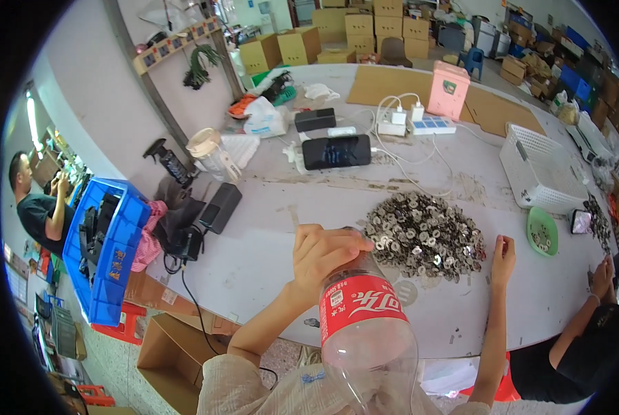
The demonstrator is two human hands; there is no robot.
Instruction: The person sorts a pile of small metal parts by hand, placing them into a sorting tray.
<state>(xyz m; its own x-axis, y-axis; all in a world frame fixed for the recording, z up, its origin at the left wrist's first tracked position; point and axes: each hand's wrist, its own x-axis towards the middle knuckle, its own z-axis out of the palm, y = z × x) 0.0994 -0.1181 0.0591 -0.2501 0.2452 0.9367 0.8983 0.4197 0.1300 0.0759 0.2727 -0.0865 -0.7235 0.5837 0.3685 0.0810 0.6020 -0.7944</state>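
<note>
clasping a clear bottle (364, 332) in left hand (324, 256) over surface's (268, 214) near edge, with right hand (503, 260), grip indiscernible, beside metal pieces (425, 235).

Your clear, red-labelled bottle (362, 306) slants in front of you; beyond it, silvery pieces (427, 238) lie heaped.

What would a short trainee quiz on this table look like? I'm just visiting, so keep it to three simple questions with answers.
1. True or false: the left hand grips the clear bottle.
2. What colour is the bowl to the right of the right hand? A) pink B) green C) blue
3. What is heaped on the table between the two hands?

Key: 1. True. 2. B. 3. Small shiny metal pieces.
</note>
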